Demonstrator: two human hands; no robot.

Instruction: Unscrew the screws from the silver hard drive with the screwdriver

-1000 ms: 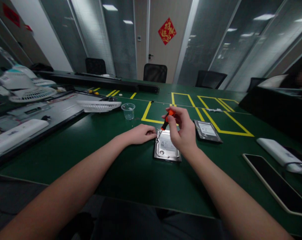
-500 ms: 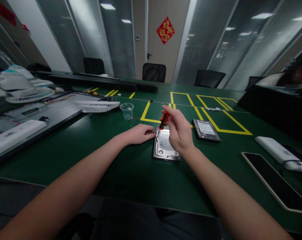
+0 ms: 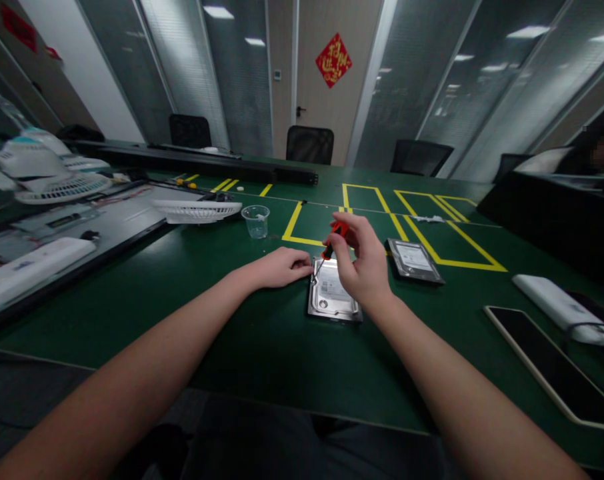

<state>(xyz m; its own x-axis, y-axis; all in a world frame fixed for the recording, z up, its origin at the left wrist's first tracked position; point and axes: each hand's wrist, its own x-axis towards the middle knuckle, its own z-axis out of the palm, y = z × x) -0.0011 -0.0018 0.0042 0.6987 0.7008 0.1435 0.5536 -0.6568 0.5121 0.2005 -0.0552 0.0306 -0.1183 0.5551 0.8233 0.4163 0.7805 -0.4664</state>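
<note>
A silver hard drive [image 3: 331, 291] lies flat on the green table in front of me, label side up. My right hand [image 3: 365, 257] is closed around the handle of a red-and-black screwdriver [image 3: 338, 232]. The screwdriver leans to the right, its thin shaft running down to the drive's upper left edge. Whether the tip sits in a screw is too small to tell. My left hand [image 3: 287, 267] rests on the table with curled fingers, thumb and fingertips gripping the drive's left edge near that tip. My right hand covers part of the drive's right side.
A second hard drive [image 3: 415, 261] lies to the right, near yellow tape outlines. A clear plastic cup [image 3: 256, 222] and a white fan grille [image 3: 197, 211] stand left. At right lie a phone [image 3: 547, 363] and a white power bank-like block [image 3: 562, 308]. A person sits far right.
The screwdriver handle has tipped further to the right, with my right hand turning and its fingers curling round the handle. My left hand and the drive stay put.
</note>
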